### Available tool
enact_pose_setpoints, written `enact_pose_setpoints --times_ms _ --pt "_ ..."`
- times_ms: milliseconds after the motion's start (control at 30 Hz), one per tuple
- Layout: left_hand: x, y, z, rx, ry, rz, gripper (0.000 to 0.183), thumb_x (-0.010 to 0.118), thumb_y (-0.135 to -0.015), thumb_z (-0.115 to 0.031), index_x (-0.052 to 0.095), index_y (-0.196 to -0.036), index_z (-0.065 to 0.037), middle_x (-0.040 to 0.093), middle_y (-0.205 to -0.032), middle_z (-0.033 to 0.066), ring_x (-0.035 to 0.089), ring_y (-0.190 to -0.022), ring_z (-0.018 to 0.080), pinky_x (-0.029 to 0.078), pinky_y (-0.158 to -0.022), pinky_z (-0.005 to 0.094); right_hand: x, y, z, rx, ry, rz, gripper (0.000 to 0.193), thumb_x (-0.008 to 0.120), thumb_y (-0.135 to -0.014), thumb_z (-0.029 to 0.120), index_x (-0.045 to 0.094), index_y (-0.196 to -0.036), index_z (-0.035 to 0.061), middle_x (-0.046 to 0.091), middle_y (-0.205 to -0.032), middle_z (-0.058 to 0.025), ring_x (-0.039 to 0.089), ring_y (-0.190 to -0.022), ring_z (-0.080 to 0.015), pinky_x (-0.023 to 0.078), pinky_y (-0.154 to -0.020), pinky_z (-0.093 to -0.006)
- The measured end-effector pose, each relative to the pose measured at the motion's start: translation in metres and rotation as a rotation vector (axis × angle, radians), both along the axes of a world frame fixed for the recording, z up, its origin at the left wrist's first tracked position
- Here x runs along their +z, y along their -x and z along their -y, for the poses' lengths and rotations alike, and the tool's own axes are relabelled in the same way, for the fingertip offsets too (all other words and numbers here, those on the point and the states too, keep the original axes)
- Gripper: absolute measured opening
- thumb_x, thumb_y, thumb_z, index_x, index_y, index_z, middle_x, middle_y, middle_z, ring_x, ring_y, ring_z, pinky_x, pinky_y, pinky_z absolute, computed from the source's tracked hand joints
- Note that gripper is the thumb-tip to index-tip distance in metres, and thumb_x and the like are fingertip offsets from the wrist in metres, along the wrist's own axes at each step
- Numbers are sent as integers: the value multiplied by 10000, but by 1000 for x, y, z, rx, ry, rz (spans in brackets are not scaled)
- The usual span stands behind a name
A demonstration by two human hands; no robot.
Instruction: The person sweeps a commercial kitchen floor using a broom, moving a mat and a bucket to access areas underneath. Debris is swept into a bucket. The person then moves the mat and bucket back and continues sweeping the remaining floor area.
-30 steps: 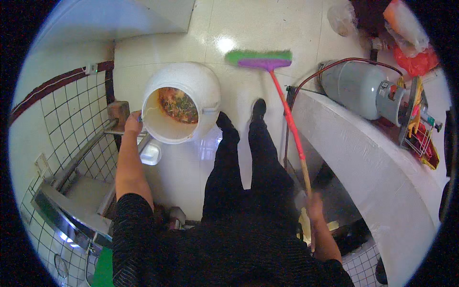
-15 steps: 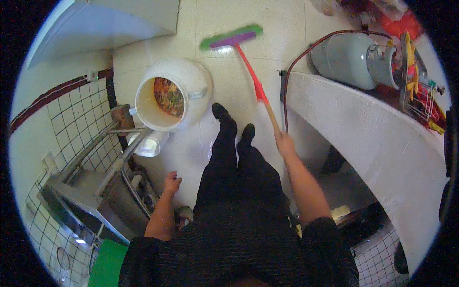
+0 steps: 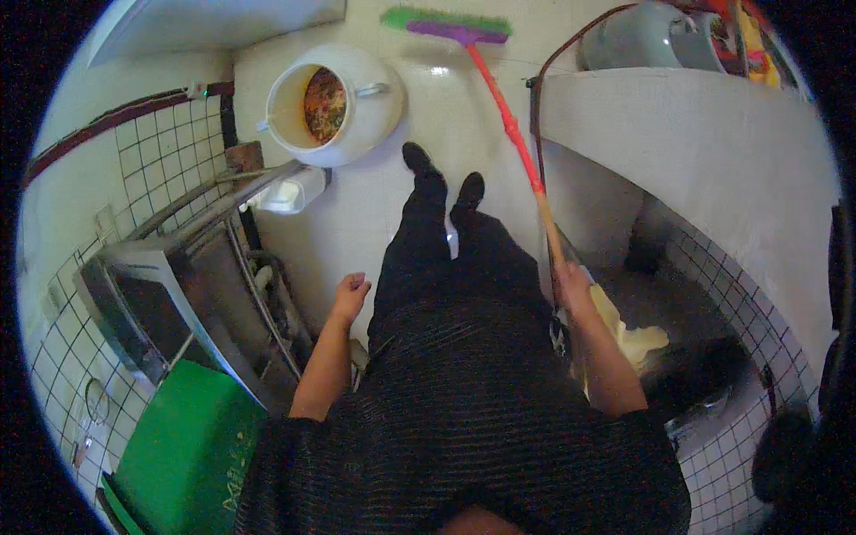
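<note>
In my right hand (image 3: 572, 283) is the handle of a broom (image 3: 517, 143), my fingers wrapped round its wood-coloured end. The handle turns red farther out and runs away from me to a purple head with green bristles (image 3: 450, 20) on the pale floor. My left hand (image 3: 353, 291) hangs beside my left thigh, its fingers curled in with nothing visible in them. Ahead on the left stands a white barrel (image 3: 383, 98) with side handles, open at the top. Reddish and green scraps (image 3: 325, 105) lie inside it.
A metal-framed counter or sink (image 3: 134, 259) is at my left, with a green bin (image 3: 178, 446) nearer. A white container (image 3: 299, 190) sits below the barrel. To the right runs a white ledge (image 3: 713, 116) bearing a grey gas cylinder (image 3: 629, 40) with a hose (image 3: 538, 116).
My right hand has drawn back closer to my body with the broom. My left fingers have curled in more. The view has shifted, so barrel, feet and broom head appear higher.
</note>
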State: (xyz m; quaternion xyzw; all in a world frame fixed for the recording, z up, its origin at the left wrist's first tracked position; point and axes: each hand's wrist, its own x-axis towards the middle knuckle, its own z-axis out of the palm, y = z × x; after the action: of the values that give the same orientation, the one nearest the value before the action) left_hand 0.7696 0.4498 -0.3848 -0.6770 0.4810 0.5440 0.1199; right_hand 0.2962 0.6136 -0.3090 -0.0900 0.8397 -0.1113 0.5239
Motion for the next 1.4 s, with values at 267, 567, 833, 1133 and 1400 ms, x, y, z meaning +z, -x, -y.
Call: enact_pose_setpoints --times_ms 267,567,833,1133,1400 --pt "-7 -54 -3 67 -95 100 355 652 -775 -172 571 -1071 5 616 -925 64 563 -842 158 446 -802 276 0 -75 -156 109 -208 -13 534 437 -868 505 604 -853 -2 590 -708 -203 577 -670 -378 425 -577 -449" --pt "30 -57 48 170 -96 -190 109 613 -799 -105 544 -845 -34 528 -803 7 498 -752 100 435 -699 252 -134 -109 39 -73 -25 -94 690 331 -866 553 626 -758 -61 612 -682 -219 611 -683 -379 465 -659 -448" --pt "28 -132 49 309 -45 -282 93 618 -793 -68 534 -833 -56 494 -780 -16 476 -667 94 429 -611 257 -124 -10 183 -174 114 -163 515 471 -850 440 583 -686 -35 553 -556 -140 556 -471 -261 434 -437 -397" --pt "18 -139 62 458 -184 -182 126 608 -814 -132 520 -788 -45 503 -655 -16 468 -604 87 404 -548 229 -24 -108 28 -111 -2 -174 545 459 -844 491 579 -674 -13 546 -529 -134 567 -504 -267 457 -499 -393" --pt "12 -108 92 201 -97 -232 156 634 -775 -121 543 -861 -27 545 -718 -5 504 -638 96 435 -571 238 -104 -48 132 -249 -75 21 505 555 -785 447 603 -688 -47 578 -567 -152 570 -467 -286 453 -451 -405"
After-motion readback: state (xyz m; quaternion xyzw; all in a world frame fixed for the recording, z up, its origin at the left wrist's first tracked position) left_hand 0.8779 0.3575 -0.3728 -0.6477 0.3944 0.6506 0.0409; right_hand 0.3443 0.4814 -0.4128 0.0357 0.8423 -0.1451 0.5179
